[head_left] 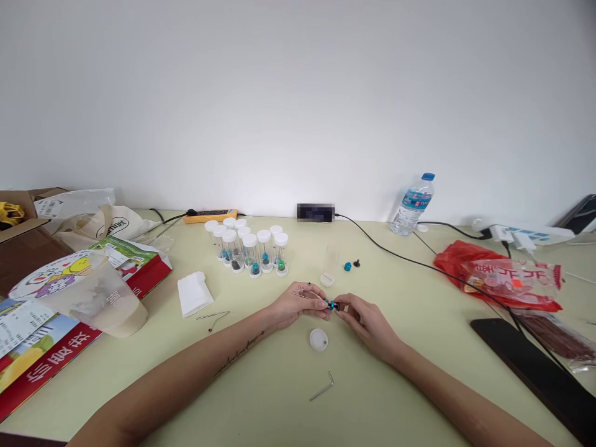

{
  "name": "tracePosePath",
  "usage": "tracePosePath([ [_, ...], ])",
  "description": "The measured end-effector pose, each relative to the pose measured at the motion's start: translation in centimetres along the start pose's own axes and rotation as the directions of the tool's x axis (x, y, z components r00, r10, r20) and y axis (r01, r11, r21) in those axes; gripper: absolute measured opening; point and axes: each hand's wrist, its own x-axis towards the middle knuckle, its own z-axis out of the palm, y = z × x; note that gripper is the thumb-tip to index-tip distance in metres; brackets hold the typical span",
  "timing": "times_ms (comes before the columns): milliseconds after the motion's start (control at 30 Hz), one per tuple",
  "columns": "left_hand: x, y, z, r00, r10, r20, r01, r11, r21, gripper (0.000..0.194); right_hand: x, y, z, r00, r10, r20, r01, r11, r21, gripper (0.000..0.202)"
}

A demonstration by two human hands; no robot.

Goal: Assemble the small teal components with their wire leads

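Between my two hands is a small blue and black part [332,305]. My left hand [300,303] pinches its left side and also has a thin metal rod [305,294] across the fingers. The fingertips of my right hand [365,320] close on its black right end. Just below the hands lies a round white cap [318,339], and nearer me an L-shaped hex key [325,388]. Beyond the hands, a clear tube [331,259] lies on the table, with a blue piece [347,267] and a black piece [356,263] to its right.
Several white-capped tubes [250,251] stand at the back left. A white packet [194,294], thin metal rods [216,316] and a plastic cup [109,298] lie left. A water bottle [412,205], red bag [503,276], black slab [531,372] and cable [395,253] are right.
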Motion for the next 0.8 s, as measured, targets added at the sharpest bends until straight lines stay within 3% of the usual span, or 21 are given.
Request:
tracePosePath([
  [233, 0.22, -0.32, -0.24, 1.0, 0.018, -0.015, -0.019, 0.998, -0.052, 0.03, 0.14, 0.1, 0.01, 0.998, 0.055, 0.006, -0.055, 0.998, 0.022, 0.024],
  [800, 0.16, -0.15, -0.11, 0.999, 0.021, -0.044, -0.025, 0.996, -0.081, 0.031, 0.17, 0.31, 0.06, 0.998, 0.055, -0.02, -0.054, 0.998, 0.026, 0.026],
])
